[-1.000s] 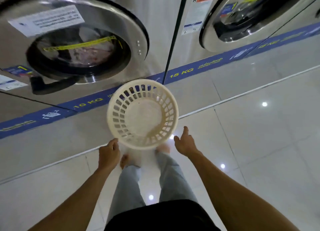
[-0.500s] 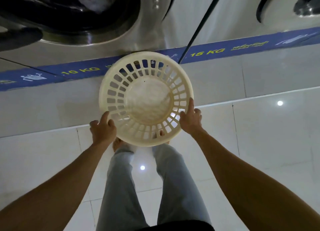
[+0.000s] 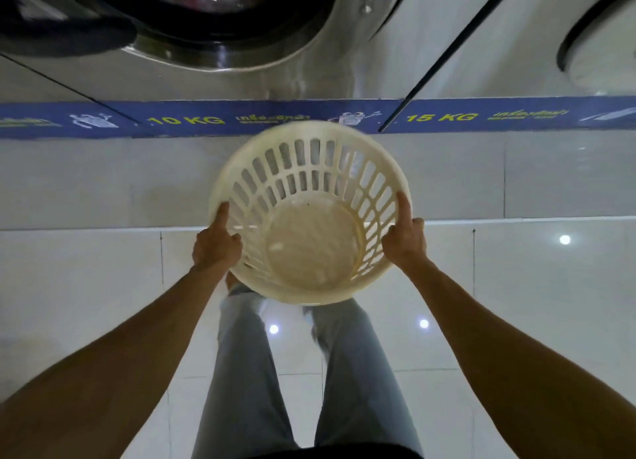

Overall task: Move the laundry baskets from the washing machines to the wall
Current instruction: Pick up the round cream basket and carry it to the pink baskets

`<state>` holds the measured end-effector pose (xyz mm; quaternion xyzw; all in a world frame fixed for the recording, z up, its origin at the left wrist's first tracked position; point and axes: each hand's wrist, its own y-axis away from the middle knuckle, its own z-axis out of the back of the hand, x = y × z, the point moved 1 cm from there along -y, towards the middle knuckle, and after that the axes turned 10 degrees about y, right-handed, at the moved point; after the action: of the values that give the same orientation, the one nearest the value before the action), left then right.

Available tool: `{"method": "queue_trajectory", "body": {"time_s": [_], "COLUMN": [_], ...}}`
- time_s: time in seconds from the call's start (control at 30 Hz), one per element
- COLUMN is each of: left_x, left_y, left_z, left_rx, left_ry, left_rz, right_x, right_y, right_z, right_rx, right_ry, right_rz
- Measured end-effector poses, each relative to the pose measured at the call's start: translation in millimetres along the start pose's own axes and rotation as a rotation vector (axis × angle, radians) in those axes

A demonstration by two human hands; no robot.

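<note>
While both the left hand (image 3: pixel 216 248) and right hand (image 3: pixel 405 240) clasp the cream basket (image 3: pixel 309 214) at nine and three o'clock, carrying it from the washing machine (image 3: pixel 241 38) to the wall remains undone.

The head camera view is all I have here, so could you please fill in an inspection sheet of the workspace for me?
Surface: glossy white tiled floor, with ceiling-light reflections.
Job's things: one cream slotted laundry basket, empty, tilted with its opening toward the camera.
Clutter: nothing seen.
Grippers: left hand and right hand grip opposite sides of the basket rim, thumbs on top.
Cables: nothing seen.
Surroundings: steel washing machine with round door, laundry behind its glass; a second machine to the right; blue strip reading 10 KG and 15 KG.
</note>
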<state>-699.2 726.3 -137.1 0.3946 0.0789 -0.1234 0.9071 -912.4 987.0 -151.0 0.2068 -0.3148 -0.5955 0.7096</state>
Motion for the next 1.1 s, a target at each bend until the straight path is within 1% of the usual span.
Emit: {"method": "queue_trajectory", "body": {"time_s": [0.1, 0.17, 0.3, 0.37, 0.47, 0.63, 0.77, 0.9, 1.1], "left_x": [5.1, 13.0, 31.8, 41.6, 60.7, 104.6, 160.5, 222.3, 319.6], "left_y": [35.9, 65.2, 108.8, 128.8, 161.3, 203.4, 232.0, 260.2, 300.0], "left_z": [14.5, 24.4, 52.7, 69.0, 88.2, 117.3, 132.2, 138.5, 135.1], "left_rx": [0.003, -0.007, -0.031, -0.055, -0.103, -0.165, -0.222, -0.292, -0.354], "left_ry": [0.032, 0.048, 0.087, 0.123, 0.207, 0.35, 0.497, 0.673, 0.898], "left_rz": [0.07, 0.105, 0.149, 0.191, 0.251, 0.317, 0.375, 0.471, 0.587], "right_x": [-1.1, -0.3, 14.8, 29.0, 56.1, 120.6, 178.6, 240.3, 326.5], "right_y": [26.6, 49.1, 90.1, 107.8, 128.6, 159.8, 189.6, 229.4, 289.4], "right_z": [13.9, 19.1, 33.6, 40.8, 47.8, 57.8, 41.9, 14.3, -54.8], "right_rx": [0.123, 0.166, 0.148, 0.152, 0.156, 0.183, 0.185, 0.162, 0.126], "right_ry": [0.056, 0.065, 0.102, 0.158, 0.269, 0.418, 0.525, 0.654, 0.834], "right_rz": [-0.019, 0.017, 0.125, 0.146, 0.168, 0.341, 0.41, 0.559, 0.75]}}
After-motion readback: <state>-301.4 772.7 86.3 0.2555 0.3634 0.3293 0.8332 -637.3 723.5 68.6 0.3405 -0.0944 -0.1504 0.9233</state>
